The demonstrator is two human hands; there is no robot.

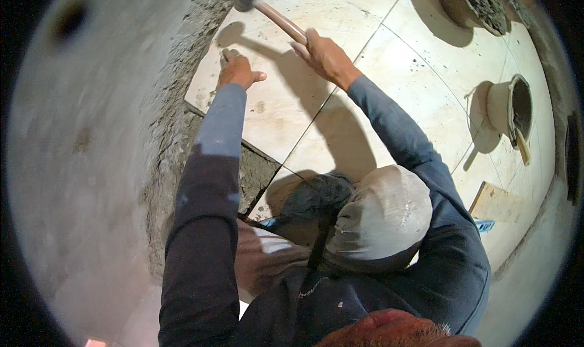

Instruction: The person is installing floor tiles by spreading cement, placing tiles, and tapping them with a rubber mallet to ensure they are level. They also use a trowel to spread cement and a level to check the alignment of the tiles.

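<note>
My right hand [326,56] grips the wooden handle of a mallet [281,22], whose dark, rounded head is raised over the far left part of a floor tile [277,113]. The mallet's shadow falls on the tile below it. Close by on the left, my left hand [237,71] reaches over the same tile beside the wall, thumb stretched out to the right and nothing in it. Whether its fingertips touch the tile I cannot tell. Under my left forearm, the tile's near edge borders a patch of grey mortar [258,172].
A rough cement wall [91,164] runs along the left. At the far right lies a tub [465,6] heaped with mortar. Nearer on the right are a pale bucket [502,108] with a wooden-handled tool [522,147], a board [493,202] and a blue object [485,226].
</note>
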